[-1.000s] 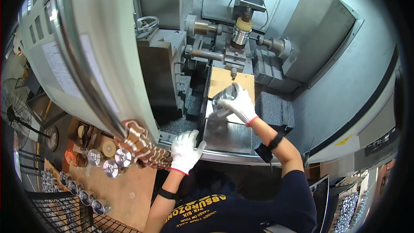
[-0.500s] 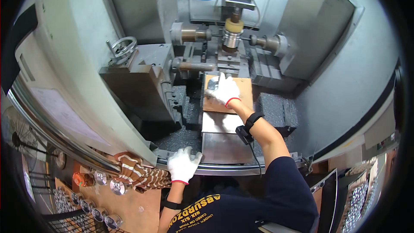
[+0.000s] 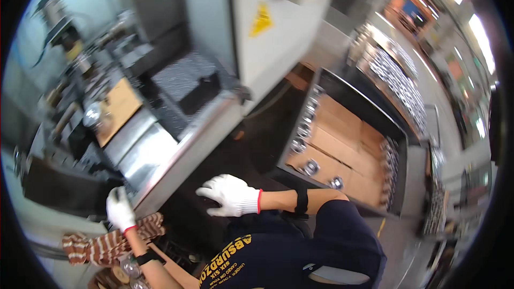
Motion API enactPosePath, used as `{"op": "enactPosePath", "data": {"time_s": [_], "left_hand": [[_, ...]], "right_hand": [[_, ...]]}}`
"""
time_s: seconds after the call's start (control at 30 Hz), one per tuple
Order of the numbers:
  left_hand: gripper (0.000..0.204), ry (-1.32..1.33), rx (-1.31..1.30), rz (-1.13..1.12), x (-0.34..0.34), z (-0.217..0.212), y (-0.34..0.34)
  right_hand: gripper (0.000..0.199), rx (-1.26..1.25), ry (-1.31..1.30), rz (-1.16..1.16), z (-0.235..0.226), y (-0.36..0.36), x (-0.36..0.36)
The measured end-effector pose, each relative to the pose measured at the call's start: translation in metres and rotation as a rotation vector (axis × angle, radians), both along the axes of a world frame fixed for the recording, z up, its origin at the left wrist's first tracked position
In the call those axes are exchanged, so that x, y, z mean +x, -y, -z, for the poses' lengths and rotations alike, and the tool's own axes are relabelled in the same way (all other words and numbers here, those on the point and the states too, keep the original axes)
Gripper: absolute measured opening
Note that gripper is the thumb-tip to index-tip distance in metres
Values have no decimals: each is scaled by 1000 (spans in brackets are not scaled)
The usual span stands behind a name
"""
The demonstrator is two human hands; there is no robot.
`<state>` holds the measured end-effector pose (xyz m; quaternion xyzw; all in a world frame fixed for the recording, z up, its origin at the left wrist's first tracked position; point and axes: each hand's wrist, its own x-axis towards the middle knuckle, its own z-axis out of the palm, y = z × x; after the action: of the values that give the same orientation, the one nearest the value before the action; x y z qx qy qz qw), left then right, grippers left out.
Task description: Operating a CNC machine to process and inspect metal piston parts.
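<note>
My right hand (image 3: pixel 230 196), in a white knit glove with a red cuff, hangs open over the dark gap before the machine, its fingers apart and nothing in them. My left hand (image 3: pixel 120 210), gloved the same way, rests at the machine's front edge beside a brown striped cloth (image 3: pixel 110 245). Its fingers look stretched out and hold nothing I can see. Inside the machine, a shiny round metal part (image 3: pixel 92 114) sits at the edge of a tan board (image 3: pixel 121 106). Another metal cylinder (image 3: pixel 83 65) is in the fixture under a yellow ring (image 3: pixel 74 51), slightly blurred.
To the right stands a dark-walled bin (image 3: pixel 400 166) lined with cardboard, holding several round metal parts along its sides. Beyond it is a rack (image 3: pixel 396 75) of many shiny parts. Metal chips (image 3: pixel 184 77) lie in the machine. Bare metal plates (image 3: pixel 144 147) slope toward its front edge (image 3: pixel 184 147).
My view has swung to the right, bringing the bin and rack in. My right hand has left the metal part on the board and drawn back out of the machine. My left stays at the edge.
</note>
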<state>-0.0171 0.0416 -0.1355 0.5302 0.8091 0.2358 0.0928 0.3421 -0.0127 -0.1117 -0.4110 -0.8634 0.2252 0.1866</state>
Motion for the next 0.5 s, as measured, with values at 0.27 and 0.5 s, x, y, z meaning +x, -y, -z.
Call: {"op": "enactPosePath", "data": {"time_s": [0.27,0.5], "left_hand": [[43,-314,316,39,43,29,50],[41,-290,288,480,227,75,144]], "right_hand": [[42,-281,181,436,47,143,163],[36,-385,138,636,75,153,275]]}}
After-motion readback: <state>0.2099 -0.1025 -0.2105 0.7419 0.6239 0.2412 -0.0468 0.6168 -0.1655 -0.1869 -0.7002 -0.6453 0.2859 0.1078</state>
